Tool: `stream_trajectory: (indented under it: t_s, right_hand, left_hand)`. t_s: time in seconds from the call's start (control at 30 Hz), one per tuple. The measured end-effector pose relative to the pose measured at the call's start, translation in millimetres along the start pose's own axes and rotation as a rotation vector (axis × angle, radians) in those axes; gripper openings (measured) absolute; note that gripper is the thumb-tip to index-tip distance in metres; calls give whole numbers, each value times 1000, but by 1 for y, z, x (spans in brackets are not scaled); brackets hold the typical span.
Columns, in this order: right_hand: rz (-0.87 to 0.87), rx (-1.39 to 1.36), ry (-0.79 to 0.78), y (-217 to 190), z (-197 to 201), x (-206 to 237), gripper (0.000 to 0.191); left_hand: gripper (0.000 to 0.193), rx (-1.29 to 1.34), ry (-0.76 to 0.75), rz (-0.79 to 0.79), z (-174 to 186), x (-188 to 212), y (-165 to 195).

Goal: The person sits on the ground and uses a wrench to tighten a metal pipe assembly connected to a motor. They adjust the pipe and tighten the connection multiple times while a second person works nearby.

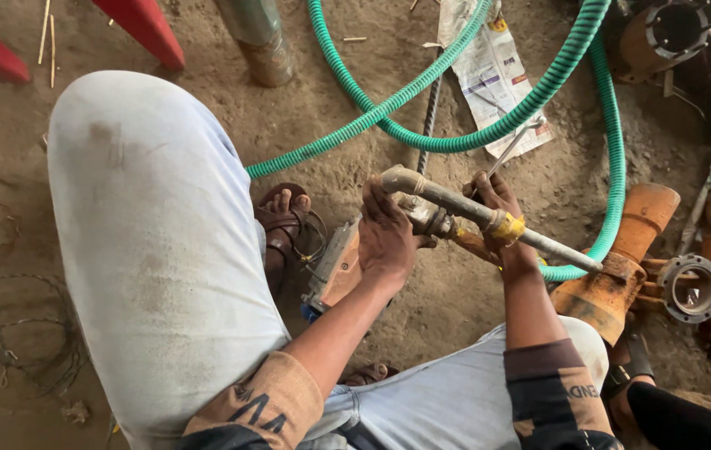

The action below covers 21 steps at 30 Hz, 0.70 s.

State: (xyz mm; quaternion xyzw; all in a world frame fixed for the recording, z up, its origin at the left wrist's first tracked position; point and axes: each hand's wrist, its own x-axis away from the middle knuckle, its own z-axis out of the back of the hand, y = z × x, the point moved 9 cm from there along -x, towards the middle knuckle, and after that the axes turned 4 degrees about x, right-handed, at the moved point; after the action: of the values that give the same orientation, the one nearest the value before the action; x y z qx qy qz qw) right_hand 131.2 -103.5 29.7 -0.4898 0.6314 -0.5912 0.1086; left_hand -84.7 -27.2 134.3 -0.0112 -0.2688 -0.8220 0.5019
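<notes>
Left hand [387,237] wrapped over pipe fitting [426,218], fingers closed around elbow end of grey pipe [464,208]. Right hand [497,208] clamped near yellow-taped joint [508,227], seemingly also pinching thin metal tool [512,146]; grip partly hidden. Pipe runs between both hands, angled down toward orange pump body [613,279]. Green corrugated hose [488,125] loops on dirt floor [339,75] behind. Sandalled foot [282,221] beside left hand.
</notes>
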Motion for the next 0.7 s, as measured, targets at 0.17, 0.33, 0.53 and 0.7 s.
stream_trajectory:
  t_s: [0.17, 0.33, 0.53, 0.7]
  right_hand:
    - [38, 13, -29, -6, -6, 4, 17]
    - [-15, -19, -43, -13, -11, 15, 17]
    - [-303, 351, 64, 11, 5, 7, 22]
    - [-217, 1055, -21, 12, 15, -10, 25]
  left_hand:
    - [143, 20, 3, -7, 1, 1, -1]
    - [141, -81, 50, 6, 0, -1, -2]
    - [140, 12, -60, 41, -4, 3, -1]
    - [135, -108, -40, 1, -10, 0, 1]
